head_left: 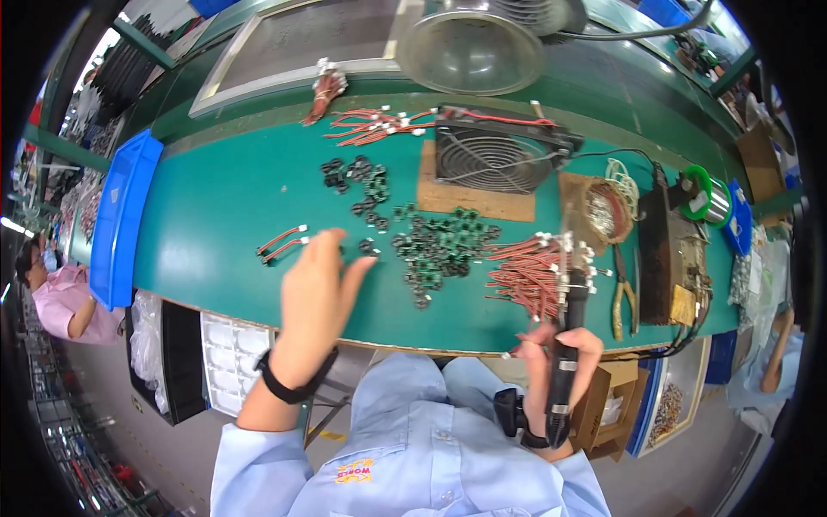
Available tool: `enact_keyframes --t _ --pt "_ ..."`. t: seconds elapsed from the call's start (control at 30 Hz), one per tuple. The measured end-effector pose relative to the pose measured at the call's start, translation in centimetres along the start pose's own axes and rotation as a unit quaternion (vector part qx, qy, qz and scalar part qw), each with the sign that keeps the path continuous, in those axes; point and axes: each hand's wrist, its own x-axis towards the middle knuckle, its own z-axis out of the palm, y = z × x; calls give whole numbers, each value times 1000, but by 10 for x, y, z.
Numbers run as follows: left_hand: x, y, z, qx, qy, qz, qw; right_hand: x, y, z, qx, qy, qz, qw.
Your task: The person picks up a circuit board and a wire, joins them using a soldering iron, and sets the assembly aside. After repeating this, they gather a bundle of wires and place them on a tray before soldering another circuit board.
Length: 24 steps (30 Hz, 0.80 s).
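Observation:
My left hand [317, 293] hovers over the green bench with fingers spread, its fingertips next to a small black component [366, 246] and close to a short red wire pair [281, 242]. My right hand [560, 362] grips a black soldering iron [565, 345] upright, tip pointing up, and also pinches a red wire. A bundle of red wires with white ends [534, 274] lies just beyond it. A heap of small black and green components [444, 243] sits mid-bench.
A small black fan [500, 155] rests on cardboard, with a metal lamp shade [469, 47] behind. A soldering station [680, 258], solder spool [711, 198] and pliers [622, 297] are at right. A blue bin [121, 215] stands at left. Another person [56, 297] sits far left.

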Motion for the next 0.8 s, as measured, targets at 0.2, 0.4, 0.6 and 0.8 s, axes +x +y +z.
enact_keyframes --t 0.2,0.4,0.6,0.8 --pt "9 -26 -4 104 -42 13 994 4 -10 -10 21 -22 32 999" --pt "0 -33 -11 30 -93 -12 995 0 -9 -19 54 -27 37 997" --pt "-18 -20 -19 48 -64 25 996 -4 -12 -21 33 -46 37 998" --pt "-37 -14 -30 -186 -105 -84 973 -8 -19 -12 28 -30 42 998"
